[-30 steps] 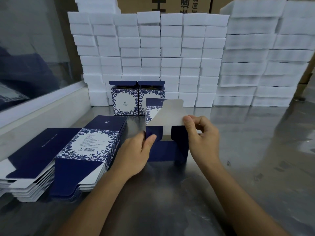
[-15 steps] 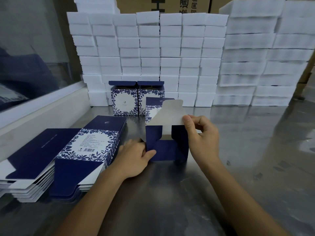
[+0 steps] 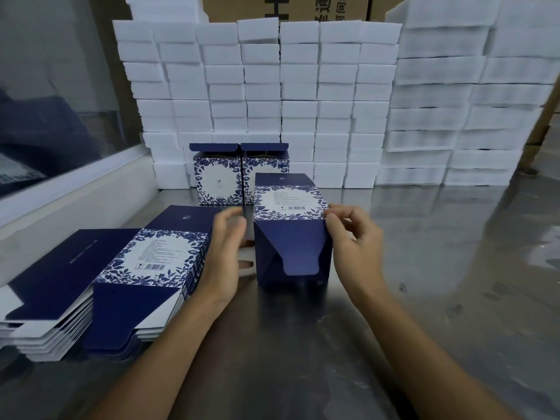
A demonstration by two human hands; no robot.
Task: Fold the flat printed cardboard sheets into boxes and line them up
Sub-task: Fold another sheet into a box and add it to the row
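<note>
Stacked white foam blocks [image 3: 260, 95] wall off the back of a shiny metal table [image 3: 424, 268], with brown printed cartons [image 3: 288, 7] rising behind them. At the foot of that foam wall, two finished boxes [image 3: 241, 177] stand upright and side by side, touching, their dark blue top flaps raised and their blue leaf-pattern fronts facing the camera. Just in front of them, toward the person, sits the box being folded [image 3: 291, 234]: it lies tipped with its white labelled panel and barcode facing up, and its dark blue bottom end toward the camera, where a tongue-shaped flap is tucked across the folded base panels. The right hand [image 3: 354, 241] is at this box's right edge, thumb and forefinger curled and pinching the corner where the patterned panel meets the blue base. The left hand [image 3: 225, 250] is at the box's left side, fingers loosely bent; it is motion-blurred, and I cannot tell whether it grips the box or only touches it. Left of the box being folded, a stack of flat sheets [image 3: 145, 268] lies on the table, patterned label panel up, with a second stack of flat sheets [image 3: 48, 286] beyond it at the table's left edge, showing plain dark blue. A white ledge [image 3: 72, 189] under a glass pane runs along that left side.
</note>
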